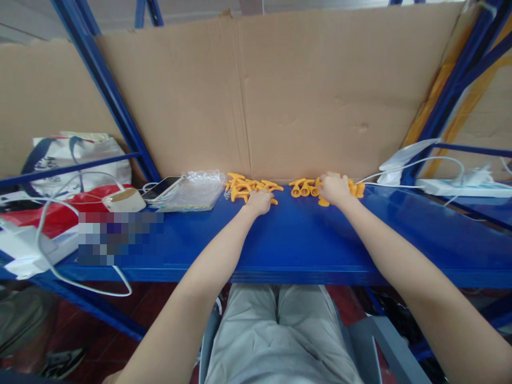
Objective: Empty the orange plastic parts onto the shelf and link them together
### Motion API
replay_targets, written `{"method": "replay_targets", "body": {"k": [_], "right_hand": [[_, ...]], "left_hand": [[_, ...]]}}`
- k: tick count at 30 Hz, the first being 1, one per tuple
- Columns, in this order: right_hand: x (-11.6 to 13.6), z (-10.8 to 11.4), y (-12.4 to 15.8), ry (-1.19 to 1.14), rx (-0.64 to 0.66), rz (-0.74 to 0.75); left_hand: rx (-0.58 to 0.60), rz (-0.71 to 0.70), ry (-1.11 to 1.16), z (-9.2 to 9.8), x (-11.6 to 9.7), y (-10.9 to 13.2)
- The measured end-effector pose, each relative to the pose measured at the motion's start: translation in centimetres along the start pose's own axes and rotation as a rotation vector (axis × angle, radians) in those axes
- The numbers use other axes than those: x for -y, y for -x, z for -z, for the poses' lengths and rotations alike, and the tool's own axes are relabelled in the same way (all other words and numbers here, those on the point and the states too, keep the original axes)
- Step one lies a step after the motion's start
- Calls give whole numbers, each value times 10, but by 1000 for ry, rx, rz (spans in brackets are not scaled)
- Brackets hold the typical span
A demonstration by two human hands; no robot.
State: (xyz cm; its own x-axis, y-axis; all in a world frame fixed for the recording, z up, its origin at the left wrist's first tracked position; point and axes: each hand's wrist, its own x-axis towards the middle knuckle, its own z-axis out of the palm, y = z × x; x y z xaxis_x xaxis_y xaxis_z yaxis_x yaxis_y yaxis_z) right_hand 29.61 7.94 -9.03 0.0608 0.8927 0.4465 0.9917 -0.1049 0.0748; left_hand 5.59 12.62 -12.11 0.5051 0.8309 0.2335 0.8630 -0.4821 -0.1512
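Orange plastic pieces [241, 186] lie in a jumbled heap toward the back of the blue shelf, with a bit of silvery chain at the heap's left edge. My left hand [261, 202] is closed at the front of this heap, and an orange tip sticks out beside it. Further right, more orange pieces with round cup-like ends [305, 190] stand in a row. Over the right part of that row, my right hand [335, 188] is curled down around an orange piece. The fingertips of both hands are mostly hidden.
Left of the heap lie clear plastic bags [200, 192] and a phone [162, 189]. A white adapter [125, 200] and cables are farther left, near a white bag [96, 160]. A cardboard sheet [312, 96] closes off the back. A power strip [464, 188] sits right.
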Motion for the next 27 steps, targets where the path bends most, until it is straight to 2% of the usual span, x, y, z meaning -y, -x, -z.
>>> {"method": "replay_targets", "body": {"k": [3, 6, 10, 17, 23, 27], "right_hand": [[-7, 2, -4, 32, 100, -85], [-10, 1, -6, 29, 164, -103], [-11, 2, -6, 35, 161, -56], [-12, 7, -7, 25, 163, 48], [-10, -6, -14, -280, 227, 232], [-5, -13, -15, -426, 253, 259]], "left_hand": [[21, 35, 14, 3, -2, 2], [40, 23, 73, 3, -1, 3], [-2, 3, 151, 1, 1, 2], [-142, -32, 347, -7, 0, -8], [-214, -103, 393, -16, 6, -17], [-112, -155, 283, -14, 7, -14]]}}
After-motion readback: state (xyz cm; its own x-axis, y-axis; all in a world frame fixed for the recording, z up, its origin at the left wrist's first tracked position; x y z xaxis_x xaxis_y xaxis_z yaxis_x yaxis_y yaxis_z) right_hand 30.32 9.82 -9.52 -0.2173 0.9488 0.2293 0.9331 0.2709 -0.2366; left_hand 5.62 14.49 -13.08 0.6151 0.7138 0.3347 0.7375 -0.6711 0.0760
